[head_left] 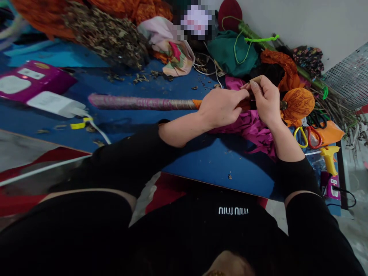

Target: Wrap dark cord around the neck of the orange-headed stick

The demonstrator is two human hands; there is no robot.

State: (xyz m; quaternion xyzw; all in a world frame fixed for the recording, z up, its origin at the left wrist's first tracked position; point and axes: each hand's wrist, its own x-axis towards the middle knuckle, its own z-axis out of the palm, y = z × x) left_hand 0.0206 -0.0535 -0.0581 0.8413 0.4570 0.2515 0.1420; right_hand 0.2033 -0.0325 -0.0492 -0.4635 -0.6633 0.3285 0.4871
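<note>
A long stick wrapped in pink-purple fabric (138, 102) lies across the blue table (201, 161), pointing left. Its right end carries an orange fabric ball (299, 104). My left hand (220, 108) is closed round the stick where the orange wrapping begins. My right hand (266, 100) is closed over the stick just left of the orange ball, fingers pinched on a thin strip that I cannot make out. Magenta cloth (253, 126) lies under both hands.
Scissors with yellow and red handles (307, 136) and a yellow glue gun (329, 159) lie at the right. Teal (230, 51), orange and patterned cloths are piled at the back, beside dried plant bits (106, 34). A purple box (31, 78) with a white charger sits at left.
</note>
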